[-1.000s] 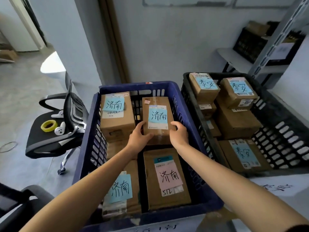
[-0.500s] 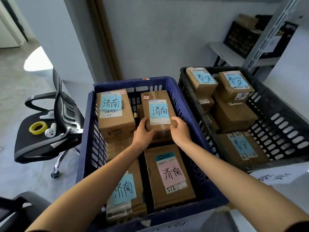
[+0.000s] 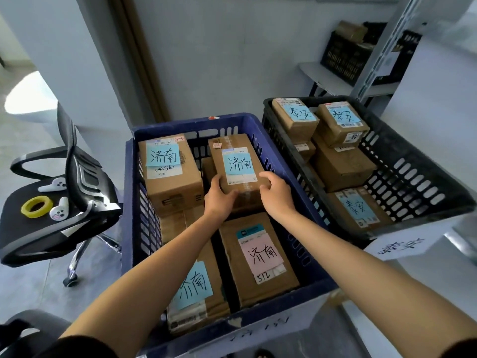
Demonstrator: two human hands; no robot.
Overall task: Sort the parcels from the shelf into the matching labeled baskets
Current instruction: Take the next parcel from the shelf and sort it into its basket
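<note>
Parcel point(image 3: 238, 164) in the blue basket point(image 3: 180, 123) is clasped by left grip point(image 3: 219, 197) and right grip point(image 3: 277, 197).

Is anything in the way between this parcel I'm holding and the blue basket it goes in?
Nothing visible. The left hand and right hand hold the parcel already inside the blue basket, at its far right, beside a neighbouring parcel.

Both hands point(image 3: 220, 196) grip parcel point(image 3: 238, 171), blue basket point(image 3: 129, 202).
</note>
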